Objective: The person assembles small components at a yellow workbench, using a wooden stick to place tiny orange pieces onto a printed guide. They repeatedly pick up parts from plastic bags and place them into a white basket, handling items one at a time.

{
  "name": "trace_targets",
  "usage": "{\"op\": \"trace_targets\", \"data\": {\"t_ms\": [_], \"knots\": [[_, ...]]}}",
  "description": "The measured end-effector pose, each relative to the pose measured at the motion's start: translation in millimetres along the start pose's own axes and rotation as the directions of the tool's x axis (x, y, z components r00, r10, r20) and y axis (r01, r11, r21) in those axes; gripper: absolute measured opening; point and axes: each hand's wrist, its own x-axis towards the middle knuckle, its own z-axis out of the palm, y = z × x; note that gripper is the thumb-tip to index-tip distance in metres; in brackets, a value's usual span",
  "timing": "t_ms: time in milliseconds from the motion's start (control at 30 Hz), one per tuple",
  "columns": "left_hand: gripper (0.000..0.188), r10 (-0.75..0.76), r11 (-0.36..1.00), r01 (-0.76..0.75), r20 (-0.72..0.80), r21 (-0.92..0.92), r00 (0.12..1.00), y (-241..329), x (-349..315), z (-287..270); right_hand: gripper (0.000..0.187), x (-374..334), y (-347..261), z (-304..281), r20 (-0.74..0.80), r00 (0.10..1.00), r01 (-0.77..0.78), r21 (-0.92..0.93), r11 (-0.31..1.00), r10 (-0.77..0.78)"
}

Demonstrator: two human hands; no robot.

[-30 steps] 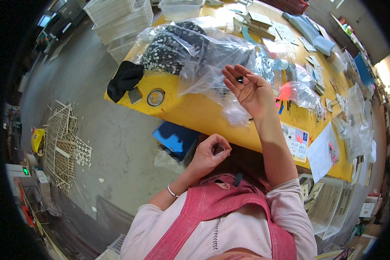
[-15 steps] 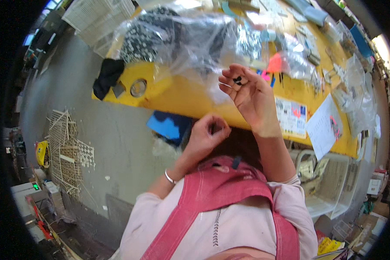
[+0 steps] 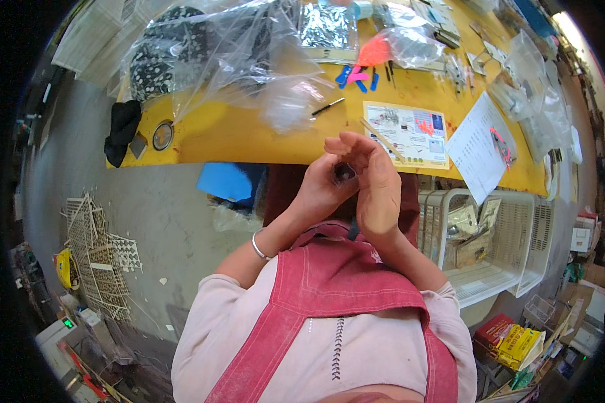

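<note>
Before my chest, just off the table's front edge, my two hands meet. My left hand [image 3: 321,191] is curled round something with a dark round opening and a thin see-through rim [image 3: 345,176]; its kind I cannot make out. My right hand [image 3: 380,191] leans against it from the right, fingers stretched and cupped over that opening. Its palm is turned to the left hand, so the small black pieces seen earlier are hidden. Nearest beyond the hands lie a thin wooden stick [image 3: 383,140] and a printed sheet [image 3: 410,127] on the yellow table [image 3: 242,144].
Clear plastic bags [image 3: 249,60] cover the table's left side, near a black cloth [image 3: 122,133] and a round metal dish [image 3: 163,136]. A black pen [image 3: 328,106], blue clips [image 3: 361,86] and a white paper [image 3: 480,144] lie rightward. A white plastic crate [image 3: 497,275] stands below.
My right hand has come down and left from above the table, turning its palm from upward to the left hand. The left hand has shifted slightly right. The view has shifted too.
</note>
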Motion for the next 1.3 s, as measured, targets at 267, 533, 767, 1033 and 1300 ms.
{"op": "trace_targets", "data": {"t_ms": [267, 533, 767, 1033, 1300], "knots": [[0.03, -0.024, 0.984, 0.065, 0.232, -0.169, 0.972, 9, 12, 28, 0.029, -8, -28, -57, 0.026, 0.984, 0.175, -0.308, 0.935, -0.175], [0.048, -0.173, 0.868, 0.409, 0.601, -0.282, 0.781, 13, 19, 42, 0.011, -26, -49, -113, 0.396, 0.881, 0.471, -0.782, 0.408, -0.259], [0.028, -0.144, 0.939, 0.269, 0.465, -0.214, 0.874, 9, 23, 73, 0.009, -63, -41, -146, 0.098, 0.962, 0.225, -0.811, 0.541, -0.254], [0.015, -0.082, 0.957, 0.158, 0.296, -0.243, 0.952, 5, 27, 105, 0.005, -78, -49, -168, -0.164, 0.977, 0.027, -0.527, 0.849, -0.133], [0.012, -0.094, 0.962, 0.177, 0.358, -0.207, 0.929, 12, 29, 128, 0.006, -91, -48, -183, -0.213, 0.972, 0.002, -0.427, 0.904, -0.103]]}}
